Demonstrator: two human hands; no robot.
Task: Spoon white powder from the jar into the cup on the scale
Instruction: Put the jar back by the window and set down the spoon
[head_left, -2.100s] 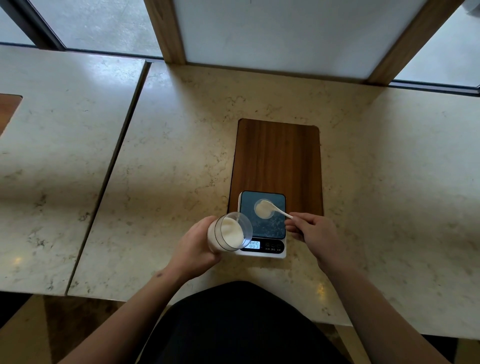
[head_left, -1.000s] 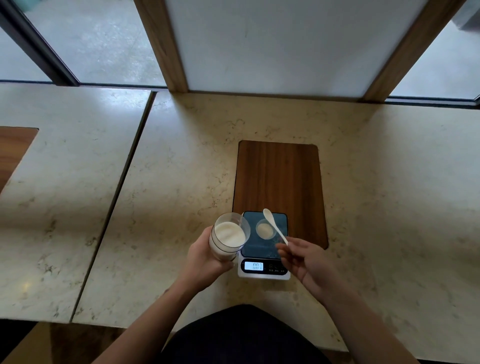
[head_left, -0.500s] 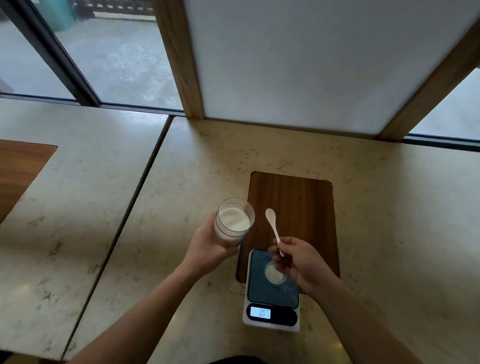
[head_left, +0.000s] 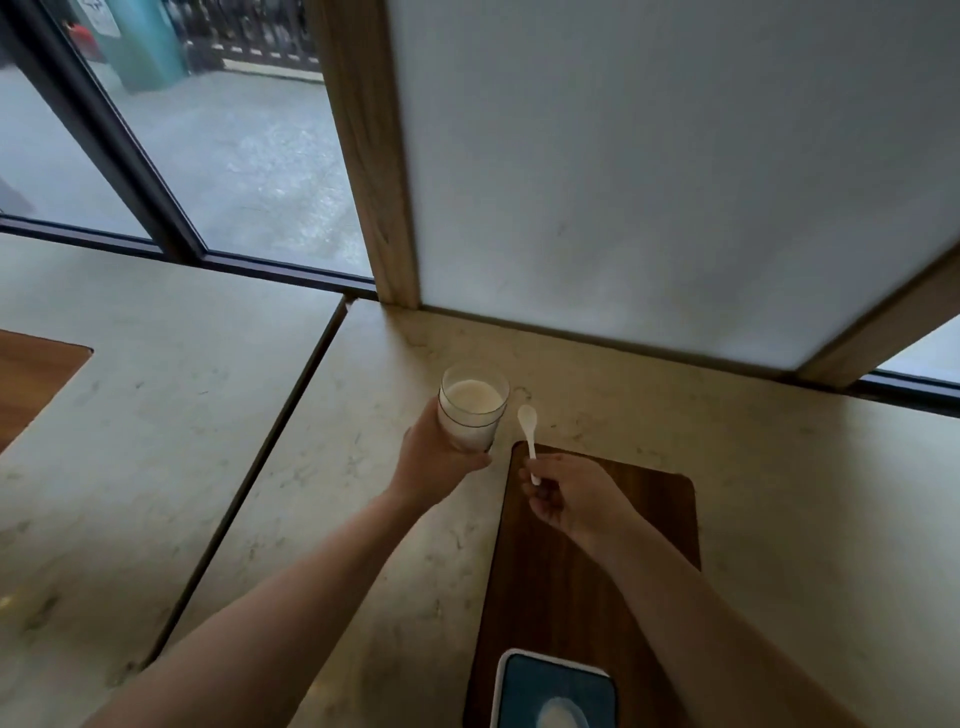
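Jar (head_left: 471, 410) lifted farther, one spoon (head_left: 529, 431), one scale (head_left: 555, 688)

- The scale (head_left: 555, 691) is cut by the bottom edge; we see only its far part, and its display is out of the picture.
- The cup (head_left: 562, 716) on the scale is also cut by this edge and blurred; we cannot tell its rim from the powder inside.
- The left hand (head_left: 434, 460) covers the lower part of the jar (head_left: 471, 408), so we cannot see its base.
- The end of the spoon (head_left: 529, 431) handle is hidden inside the right hand (head_left: 569, 496).
- We cannot tell if the spoon bowl carries powder; it is too small.
- The wooden board (head_left: 39, 376) at the left is cut by the picture's edge.
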